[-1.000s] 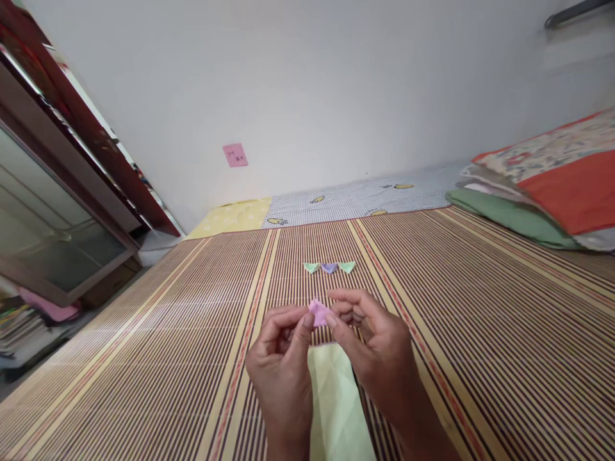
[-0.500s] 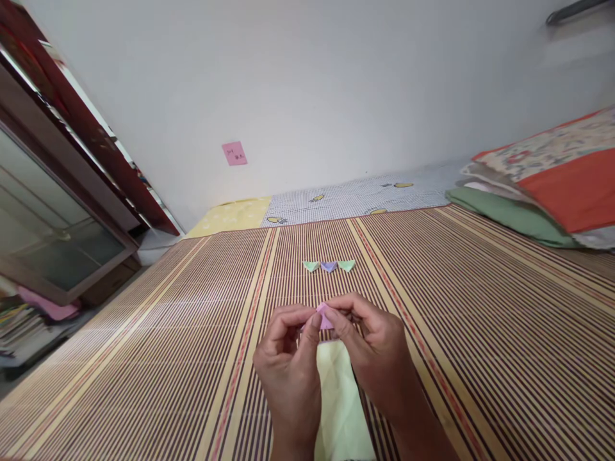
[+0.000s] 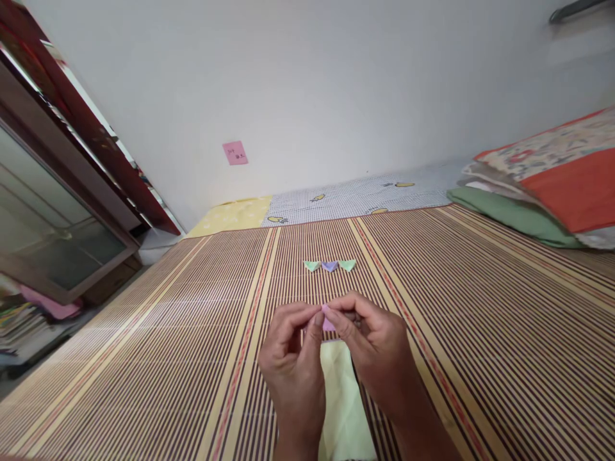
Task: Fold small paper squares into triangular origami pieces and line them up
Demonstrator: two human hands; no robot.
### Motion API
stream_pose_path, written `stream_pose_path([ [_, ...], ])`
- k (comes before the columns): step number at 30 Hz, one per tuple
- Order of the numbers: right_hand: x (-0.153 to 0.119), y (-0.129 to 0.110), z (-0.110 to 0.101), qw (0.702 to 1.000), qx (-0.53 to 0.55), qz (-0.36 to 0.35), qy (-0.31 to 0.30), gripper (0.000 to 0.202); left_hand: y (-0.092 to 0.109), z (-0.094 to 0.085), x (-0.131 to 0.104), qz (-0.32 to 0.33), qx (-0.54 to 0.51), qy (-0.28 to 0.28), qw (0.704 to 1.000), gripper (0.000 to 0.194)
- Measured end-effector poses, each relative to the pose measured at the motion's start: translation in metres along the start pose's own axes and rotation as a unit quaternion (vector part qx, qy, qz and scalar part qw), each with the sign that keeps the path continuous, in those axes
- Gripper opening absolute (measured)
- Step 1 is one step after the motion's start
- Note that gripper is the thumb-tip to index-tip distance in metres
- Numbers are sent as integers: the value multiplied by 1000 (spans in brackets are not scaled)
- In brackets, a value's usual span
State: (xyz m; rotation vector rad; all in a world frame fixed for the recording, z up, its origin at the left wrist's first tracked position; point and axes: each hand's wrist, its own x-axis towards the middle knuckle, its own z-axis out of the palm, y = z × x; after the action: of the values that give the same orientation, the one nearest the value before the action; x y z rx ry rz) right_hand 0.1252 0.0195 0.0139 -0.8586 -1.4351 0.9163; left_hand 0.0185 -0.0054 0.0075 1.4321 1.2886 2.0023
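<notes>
Pinching the pink paper (image 3: 328, 325), the left hand (image 3: 294, 358) and right hand (image 3: 373, 346) each show a closed grip; apparently light, easily creased: hold by edges.

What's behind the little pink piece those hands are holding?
Beyond the pink piece, three small folded triangles sit on the striped mat. What's right behind the piece and fingers is hidden.

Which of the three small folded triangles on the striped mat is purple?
The middle purple folded triangle, unlike the left green folded triangle and the right green folded triangle.
</notes>
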Motion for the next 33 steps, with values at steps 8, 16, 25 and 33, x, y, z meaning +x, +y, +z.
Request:
stream_pose_path([
  [8,0,3,-7,998,23,34,-52,15,0,1,0,-36,11,6,999,7],
  [16,1,1,-3,1000,-15,7,-27,13,0,0,1,-51,8,-21,998,7],
  [25,2,10,-6,999,8,22,34,20,-1,0,2,-222,-80,-97,967,17],
  [33,2,6,-6,1000,-8,23,18,21,2,-3,5,-217,-77,-103,968,22],
])
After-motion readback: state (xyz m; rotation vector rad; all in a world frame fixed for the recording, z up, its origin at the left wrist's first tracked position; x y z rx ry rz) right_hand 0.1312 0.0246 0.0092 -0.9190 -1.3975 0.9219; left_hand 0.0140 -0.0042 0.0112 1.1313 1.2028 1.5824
